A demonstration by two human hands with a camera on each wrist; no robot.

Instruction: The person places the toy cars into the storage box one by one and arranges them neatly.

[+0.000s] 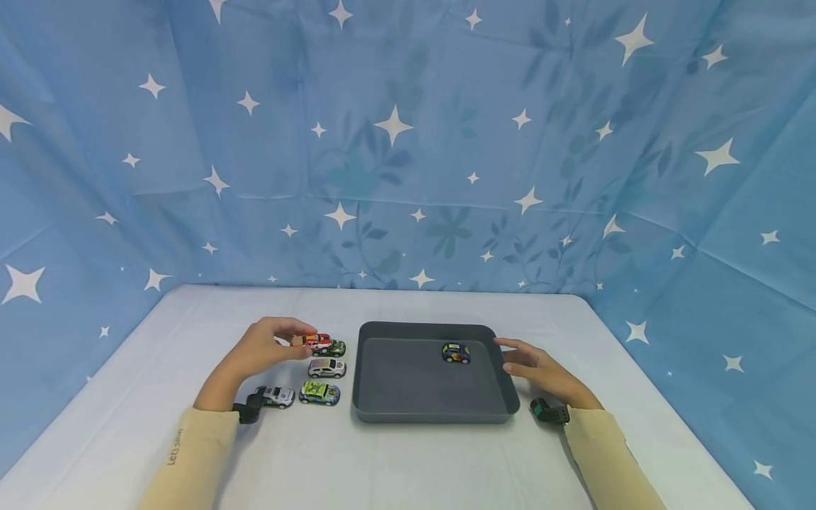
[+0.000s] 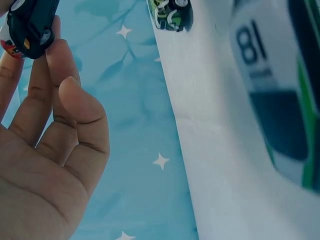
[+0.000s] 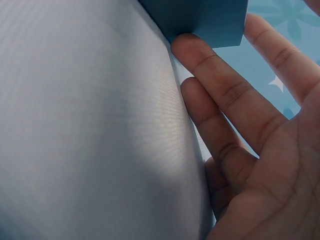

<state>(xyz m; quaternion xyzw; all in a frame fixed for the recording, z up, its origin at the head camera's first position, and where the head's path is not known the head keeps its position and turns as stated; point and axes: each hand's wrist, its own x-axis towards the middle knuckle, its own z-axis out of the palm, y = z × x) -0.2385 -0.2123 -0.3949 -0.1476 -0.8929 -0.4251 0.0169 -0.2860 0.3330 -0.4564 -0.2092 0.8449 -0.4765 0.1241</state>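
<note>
My left hand (image 1: 261, 348) pinches a red toy car (image 1: 311, 341) above the table, left of a dark grey tray (image 1: 433, 418). In the left wrist view, the dark underside of the red car (image 2: 32, 25) faces the camera at the fingertips. Just beside it in the head view is a green and black toy car (image 1: 334, 348), partly hidden. On the tray's right side, my right hand (image 1: 542, 370) touches the rim with extended fingers. The right wrist view shows its fingertips (image 3: 192, 47) against the tray's outer wall (image 3: 210, 25). Inside the tray stands a dark blue and yellow toy car (image 1: 456, 353).
Left of the tray are a white patterned toy car (image 1: 327, 367) and a yellow-green one (image 1: 320, 393). A white and black toy car (image 1: 277, 397) sits close to my left wrist. The white-covered table (image 1: 395, 467) ends at a blue starry curtain (image 1: 408, 177).
</note>
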